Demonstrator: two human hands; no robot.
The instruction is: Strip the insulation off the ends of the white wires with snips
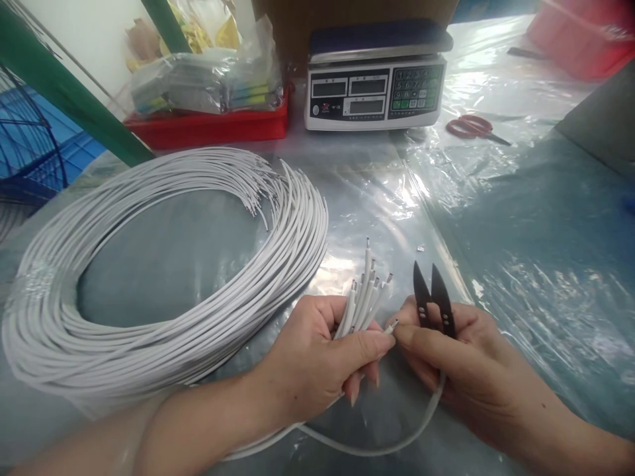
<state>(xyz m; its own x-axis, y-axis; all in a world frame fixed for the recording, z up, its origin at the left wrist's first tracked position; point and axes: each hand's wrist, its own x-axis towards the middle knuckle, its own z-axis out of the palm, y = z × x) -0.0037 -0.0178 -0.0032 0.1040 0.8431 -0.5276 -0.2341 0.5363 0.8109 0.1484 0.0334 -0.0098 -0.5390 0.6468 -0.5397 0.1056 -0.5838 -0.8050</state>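
Observation:
My left hand is closed round a bunch of white cables, whose cut ends with dark tips point up and away from me. Its thumb presses near one cable end that sticks out toward the right. Black thread snips rest in my right hand, blades apart and pointing away. The right thumb and fingertips come close to that same cable end; whether they pinch it I cannot tell. A single cable loops below between the two hands. To the left lies a large coil of white cable.
A digital scale stands at the back. Beside it, a red tray holds plastic-bagged items. Red-handled scissors lie at the right rear, near a red bin. A green post rises at left. Plastic sheeting covers the table.

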